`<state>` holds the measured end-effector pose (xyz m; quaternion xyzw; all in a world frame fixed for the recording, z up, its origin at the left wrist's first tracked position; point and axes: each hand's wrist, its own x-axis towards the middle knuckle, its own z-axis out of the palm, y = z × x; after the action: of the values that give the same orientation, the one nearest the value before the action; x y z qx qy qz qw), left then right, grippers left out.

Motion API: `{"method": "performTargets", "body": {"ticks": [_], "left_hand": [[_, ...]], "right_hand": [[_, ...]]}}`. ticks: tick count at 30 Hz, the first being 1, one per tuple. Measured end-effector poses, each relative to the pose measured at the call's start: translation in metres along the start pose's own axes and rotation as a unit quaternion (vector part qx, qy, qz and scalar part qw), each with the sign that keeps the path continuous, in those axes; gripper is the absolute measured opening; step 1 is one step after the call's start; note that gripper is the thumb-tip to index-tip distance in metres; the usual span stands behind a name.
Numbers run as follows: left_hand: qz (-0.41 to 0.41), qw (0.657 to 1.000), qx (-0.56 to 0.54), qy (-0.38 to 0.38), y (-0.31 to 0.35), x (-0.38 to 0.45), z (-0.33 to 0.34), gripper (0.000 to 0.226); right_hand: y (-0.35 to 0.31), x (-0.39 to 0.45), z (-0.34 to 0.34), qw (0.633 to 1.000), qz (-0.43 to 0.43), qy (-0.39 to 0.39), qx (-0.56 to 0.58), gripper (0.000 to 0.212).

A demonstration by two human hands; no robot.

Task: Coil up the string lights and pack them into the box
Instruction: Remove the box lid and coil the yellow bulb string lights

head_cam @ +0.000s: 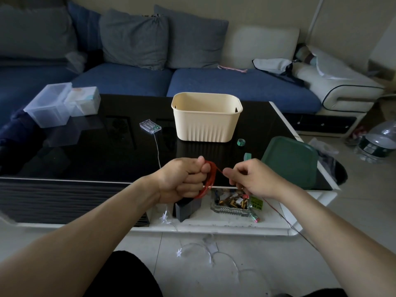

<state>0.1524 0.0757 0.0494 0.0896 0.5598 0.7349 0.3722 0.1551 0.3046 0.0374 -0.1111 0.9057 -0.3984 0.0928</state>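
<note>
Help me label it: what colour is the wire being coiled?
Red wire, looped in the left hand; head view.

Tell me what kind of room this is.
Most likely a home living room: a blue fabric sofa with grey cushions sits behind a glossy black coffee table, on a pale tiled floor.

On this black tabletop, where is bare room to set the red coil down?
Bare patches: the black glass table between the clear battery case and the clear plastic boxes, and the near strip in front of the cream plastic basket. Crowded: the right side, around the green lid and small green tape roll.
</note>
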Motion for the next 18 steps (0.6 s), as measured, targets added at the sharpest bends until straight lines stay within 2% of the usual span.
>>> {"method": "performTargets", "body": {"ticks": [4,7,12,14,16,18], "left_hand": [[0.072,0.993,-0.066,0.065,0.001,0.004,-0.001,0.036],[0.090,0.986,-0.091,0.106,0.002,0.005,-0.002,0.034],[0.111,0.977,-0.053,0.173,-0.003,0.010,0.008,0.032],[0.109,0.977,-0.073,0.167,-0.002,0.010,0.013,0.024],[0.083,0.984,-0.082,0.135,0.001,0.007,0.015,0.030],[0.071,0.987,-0.076,0.120,0.001,0.005,0.014,0.037]], "right_hand": [[0.004,-0.002,0.003,0.995,0.048,-0.081,0.016,0.037],[0.006,-0.003,0.011,0.989,0.085,-0.119,0.015,0.033],[-0.008,-0.006,0.029,0.979,0.086,-0.163,-0.092,0.032],[-0.020,-0.007,0.035,0.974,0.046,-0.170,-0.140,0.028],[-0.032,-0.009,0.040,0.966,0.013,-0.177,-0.191,0.024],[-0.042,-0.012,0.044,0.961,-0.002,-0.175,-0.216,0.033]]}}
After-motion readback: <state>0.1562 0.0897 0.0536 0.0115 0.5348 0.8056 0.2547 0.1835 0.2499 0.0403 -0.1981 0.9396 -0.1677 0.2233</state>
